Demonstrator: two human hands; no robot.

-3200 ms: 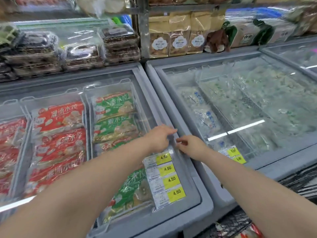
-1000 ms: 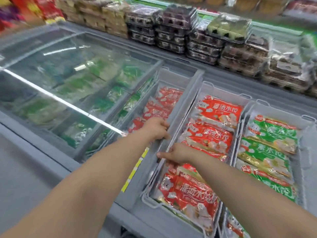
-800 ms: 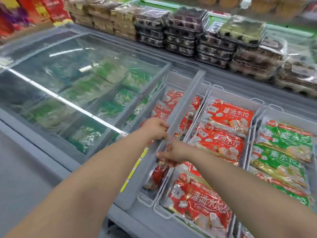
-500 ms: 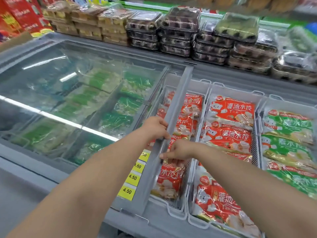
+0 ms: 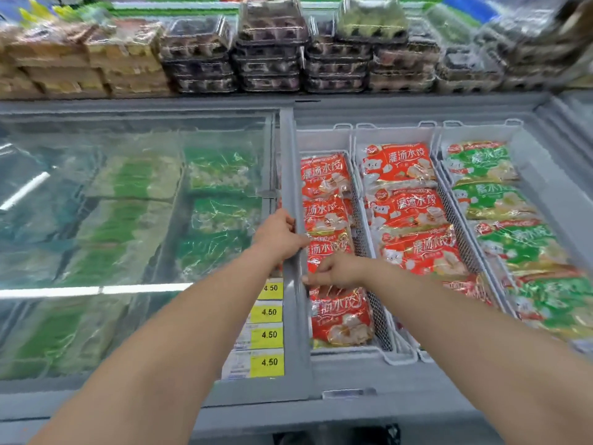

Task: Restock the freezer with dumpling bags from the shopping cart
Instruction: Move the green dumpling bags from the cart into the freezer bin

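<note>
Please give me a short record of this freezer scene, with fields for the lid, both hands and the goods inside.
left hand: grips the edge of the sliding lid
right hand: fingers curl on the same edge, nearer the person
lid position: covers the left half; the right half lies uncovered
open baskets: red dumpling bags in two, green dumpling bags in the third
price tags: yellow, 4.50

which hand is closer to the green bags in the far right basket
Right. The right hand holds the lid edge over the red bags, two baskets from the green bags; the left hand grips the lid further left.
</note>
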